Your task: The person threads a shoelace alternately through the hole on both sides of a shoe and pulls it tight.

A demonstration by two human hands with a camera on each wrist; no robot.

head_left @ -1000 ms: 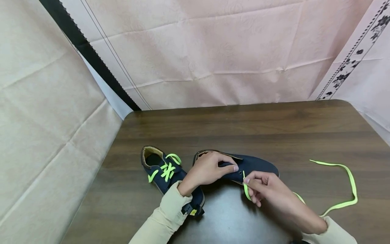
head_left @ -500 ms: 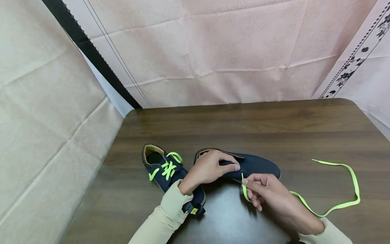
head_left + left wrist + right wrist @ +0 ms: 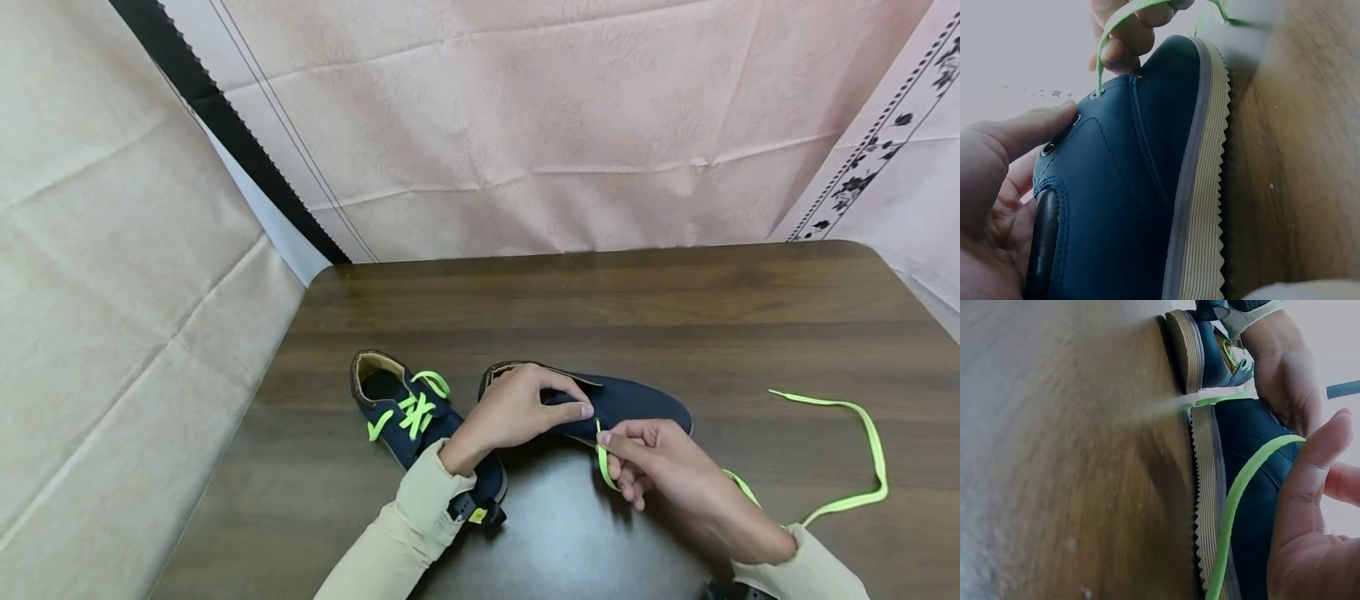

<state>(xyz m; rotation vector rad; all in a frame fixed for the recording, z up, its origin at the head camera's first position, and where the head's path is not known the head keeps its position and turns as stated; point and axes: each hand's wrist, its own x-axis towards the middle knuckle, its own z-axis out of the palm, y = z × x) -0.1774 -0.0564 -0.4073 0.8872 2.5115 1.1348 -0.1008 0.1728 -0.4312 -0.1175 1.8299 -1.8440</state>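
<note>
Shoe (image 3: 637,400), dark blue with a ridged pale sole: lies mid-worktop (image 3: 562,308), well apart from the far edge, heel toward the left edge, toe toward the right edge. Its side carries a row of metal-rimmed eyelets.

Left hand (image 3: 517,412): reaches over the heel end; thumb on the outer side by the eyelets, fingers within the shoe's mouth, pinching the side between them.

Right hand (image 3: 675,475): sits beside the toe, thumb and forefinger pressed together, pinching a green lace (image 3: 1234,497) close below the front eyelet (image 3: 1094,95). The lace meets that eyelet, loops down under the fingers, and its long tail curves over the worktop toward the right edge.

Second shoe (image 3: 442,423), matching: stands nearer the left edge, heel toward the far left corner, already criss-crossed with a green lace of its own. The left sleeve (image 3: 405,525), pale, crosses above its toe end; a black wrist device (image 3: 480,510) is strapped there.

Cloth (image 3: 562,125), pale and creased: hangs beyond the far edge, a black band (image 3: 240,137) running down to the far left corner, a floral border (image 3: 851,187) to the far right corner.
</note>
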